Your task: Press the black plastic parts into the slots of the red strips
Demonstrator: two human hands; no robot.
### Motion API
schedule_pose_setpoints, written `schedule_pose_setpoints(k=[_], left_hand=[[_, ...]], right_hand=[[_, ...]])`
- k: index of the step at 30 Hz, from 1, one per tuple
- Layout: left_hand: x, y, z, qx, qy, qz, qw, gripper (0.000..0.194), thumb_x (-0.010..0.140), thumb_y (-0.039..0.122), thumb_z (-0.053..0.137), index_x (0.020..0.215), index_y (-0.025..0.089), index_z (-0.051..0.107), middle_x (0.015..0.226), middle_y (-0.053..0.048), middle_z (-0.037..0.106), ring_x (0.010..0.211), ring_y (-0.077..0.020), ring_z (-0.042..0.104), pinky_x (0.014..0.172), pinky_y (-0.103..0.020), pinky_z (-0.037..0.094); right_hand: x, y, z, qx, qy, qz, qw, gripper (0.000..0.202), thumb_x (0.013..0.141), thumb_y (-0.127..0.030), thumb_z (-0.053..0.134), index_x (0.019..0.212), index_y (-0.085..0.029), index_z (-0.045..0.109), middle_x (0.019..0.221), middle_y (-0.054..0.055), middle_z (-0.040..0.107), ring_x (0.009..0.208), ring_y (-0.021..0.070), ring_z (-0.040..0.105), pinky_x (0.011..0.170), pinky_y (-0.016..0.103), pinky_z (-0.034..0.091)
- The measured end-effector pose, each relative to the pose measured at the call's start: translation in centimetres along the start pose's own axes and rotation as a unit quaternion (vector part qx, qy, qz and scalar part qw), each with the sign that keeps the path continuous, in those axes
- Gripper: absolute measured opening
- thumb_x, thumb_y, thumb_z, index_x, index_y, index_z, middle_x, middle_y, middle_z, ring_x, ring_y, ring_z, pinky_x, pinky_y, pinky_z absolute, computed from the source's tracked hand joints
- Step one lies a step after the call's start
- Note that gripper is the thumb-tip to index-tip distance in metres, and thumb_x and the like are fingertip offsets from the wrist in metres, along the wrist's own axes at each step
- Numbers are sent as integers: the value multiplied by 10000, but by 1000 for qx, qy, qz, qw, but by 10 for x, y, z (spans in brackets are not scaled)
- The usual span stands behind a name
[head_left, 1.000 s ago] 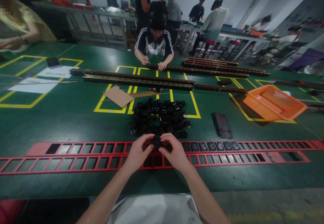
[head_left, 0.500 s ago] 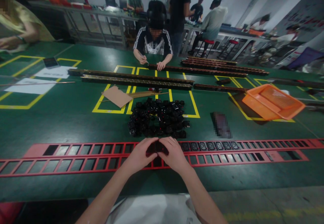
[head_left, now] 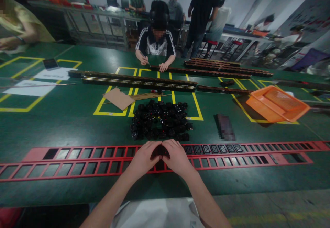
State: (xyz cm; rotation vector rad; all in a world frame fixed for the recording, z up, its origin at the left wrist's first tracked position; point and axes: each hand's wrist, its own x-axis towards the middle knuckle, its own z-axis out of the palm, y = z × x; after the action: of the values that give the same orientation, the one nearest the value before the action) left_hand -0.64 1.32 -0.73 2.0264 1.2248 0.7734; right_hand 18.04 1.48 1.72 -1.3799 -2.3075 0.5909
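Note:
My left hand (head_left: 143, 158) and my right hand (head_left: 177, 158) meet over the rear red slotted strip (head_left: 36, 154), fingers curled and thumbs nearly touching. Between them is a black socket (head_left: 160, 151), mostly hidden by the fingers, at the strip's openings. To the right of my right hand, several black power sockets (head_left: 215, 148) sit side by side in the rear strip. A front red strip (head_left: 279, 158) lies parallel and closer to me. Just beyond my fingertips is a loose heap of black sockets (head_left: 154, 120).
An orange basket (head_left: 275, 107) stands tilted at the right, with a dark blurred object (head_left: 226, 127) nearer. Cardboard (head_left: 119, 98) and long dark rails (head_left: 139, 83) lie behind the heap. Across the table (head_left: 77, 128), a person (head_left: 156, 42) works on another rail.
My hands stay over the same spot, with the fingers slightly closer around the socket. In the background, a standing person in dark clothes has moved to the right.

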Motion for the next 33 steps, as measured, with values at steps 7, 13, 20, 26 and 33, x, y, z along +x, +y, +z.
schedule_pose_setpoints(k=[7, 13, 20, 26, 33], left_hand=[[4, 3, 0, 11, 11, -1, 1000, 475, 805, 130, 605, 1265, 232, 551, 1202, -71, 638, 1125, -227, 586, 1002, -422, 490], [15, 1, -2, 17, 23, 6, 1000, 485, 821, 101, 559, 1288, 223, 520, 1246, -68, 603, 1167, -207, 560, 1049, -404, 456], [34, -12, -4, 26, 28, 11, 999, 462, 843, 111, 555, 1292, 215, 514, 1246, -61, 605, 1167, -200, 555, 1047, -405, 458], [47, -19, -5, 18, 33, 9, 999, 461, 852, 135, 572, 1303, 214, 513, 1261, -61, 601, 1175, -209, 551, 1052, -424, 449], [43, -25, -3, -4, 46, 30, 999, 466, 857, 131, 577, 1309, 228, 519, 1267, -60, 597, 1195, -204, 542, 1071, -421, 442]], right_hand=[[1, 2, 4, -17, 6, -8, 1000, 421, 770, -36, 599, 1153, -205, 560, 1124, 73, 622, 1063, 245, 526, 915, 419, 448], [13, 8, 4, -31, 24, -22, 999, 417, 784, -41, 597, 1176, -177, 559, 1137, 87, 614, 1076, 244, 519, 936, 423, 456], [32, 22, 5, -17, 34, -39, 999, 431, 794, -40, 574, 1202, -173, 546, 1169, 82, 603, 1099, 233, 506, 965, 411, 449], [47, 32, 5, 8, 40, -53, 998, 416, 786, -42, 584, 1183, -166, 561, 1130, 72, 611, 1067, 216, 511, 977, 384, 452], [40, 34, 8, 7, 77, -59, 995, 441, 804, -79, 600, 1229, -188, 556, 1191, 87, 616, 1106, 238, 529, 977, 423, 458]])
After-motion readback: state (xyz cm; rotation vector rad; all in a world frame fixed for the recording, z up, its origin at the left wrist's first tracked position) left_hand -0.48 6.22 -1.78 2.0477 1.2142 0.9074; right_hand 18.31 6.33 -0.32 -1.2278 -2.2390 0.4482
